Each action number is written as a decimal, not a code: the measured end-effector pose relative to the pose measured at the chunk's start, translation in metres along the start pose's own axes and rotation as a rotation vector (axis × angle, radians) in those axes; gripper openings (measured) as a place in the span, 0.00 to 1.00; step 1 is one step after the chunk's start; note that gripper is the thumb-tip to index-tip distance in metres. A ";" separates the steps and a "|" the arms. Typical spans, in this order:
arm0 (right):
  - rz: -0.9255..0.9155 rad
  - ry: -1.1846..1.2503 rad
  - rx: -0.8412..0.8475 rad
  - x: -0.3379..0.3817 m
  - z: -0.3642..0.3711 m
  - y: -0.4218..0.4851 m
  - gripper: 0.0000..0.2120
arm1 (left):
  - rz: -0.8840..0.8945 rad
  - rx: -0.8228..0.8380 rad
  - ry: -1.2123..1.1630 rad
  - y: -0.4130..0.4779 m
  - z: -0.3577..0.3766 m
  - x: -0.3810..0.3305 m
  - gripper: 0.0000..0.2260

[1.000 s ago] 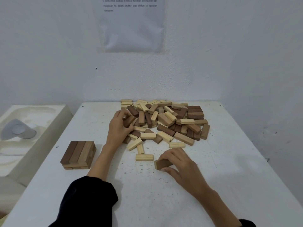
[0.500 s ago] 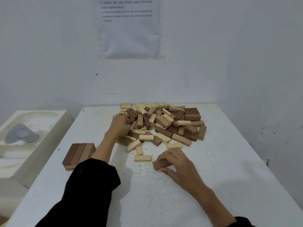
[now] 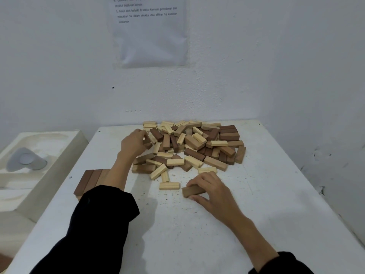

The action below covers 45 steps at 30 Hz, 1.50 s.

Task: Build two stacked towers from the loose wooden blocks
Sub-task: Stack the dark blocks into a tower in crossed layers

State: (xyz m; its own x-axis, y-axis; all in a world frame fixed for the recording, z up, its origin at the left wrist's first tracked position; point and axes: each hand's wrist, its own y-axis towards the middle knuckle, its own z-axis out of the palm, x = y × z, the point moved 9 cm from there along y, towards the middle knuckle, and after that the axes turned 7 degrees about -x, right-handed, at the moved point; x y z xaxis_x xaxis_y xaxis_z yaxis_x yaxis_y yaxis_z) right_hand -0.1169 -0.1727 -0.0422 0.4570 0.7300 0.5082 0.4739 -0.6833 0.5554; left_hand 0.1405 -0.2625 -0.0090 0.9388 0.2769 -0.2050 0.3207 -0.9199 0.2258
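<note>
While one low stack (image 3: 88,180) sits by the counter's (image 3: 197,234) left edge, most remains: left grip (image 3: 134,144) clutches a dark block (image 3: 147,141), right grip (image 3: 213,191) a tan block (image 3: 192,191).

It looks like a plain little test room: bare white walls (image 3: 59,66), a printed sheet of steps (image 3: 150,36) stuck up, and one white table (image 3: 266,204) in the corner.
</note>
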 end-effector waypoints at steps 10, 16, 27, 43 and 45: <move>0.028 0.011 0.004 0.000 -0.003 0.002 0.13 | 0.023 -0.064 0.007 -0.005 -0.002 0.005 0.05; 0.084 -0.001 -0.054 -0.004 -0.009 0.004 0.15 | 0.223 -0.015 -0.233 -0.032 -0.040 -0.056 0.07; 0.141 -0.004 -0.040 -0.010 -0.009 -0.002 0.20 | 0.376 0.347 -0.210 -0.160 0.001 -0.076 0.14; 0.142 -0.291 0.025 0.053 0.024 -0.015 0.33 | 0.203 0.303 -0.370 -0.167 -0.010 -0.027 0.16; 0.137 -0.294 0.044 0.056 0.028 -0.016 0.33 | 0.187 0.386 -0.373 -0.169 -0.012 -0.016 0.21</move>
State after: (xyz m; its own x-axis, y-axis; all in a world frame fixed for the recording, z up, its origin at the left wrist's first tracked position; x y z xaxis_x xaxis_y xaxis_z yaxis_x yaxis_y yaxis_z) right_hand -0.0776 -0.1218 -0.0411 0.7134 0.6005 0.3612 0.4222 -0.7798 0.4623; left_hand 0.0730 -0.1079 -0.0321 0.8444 0.0475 -0.5336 0.0185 -0.9981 -0.0596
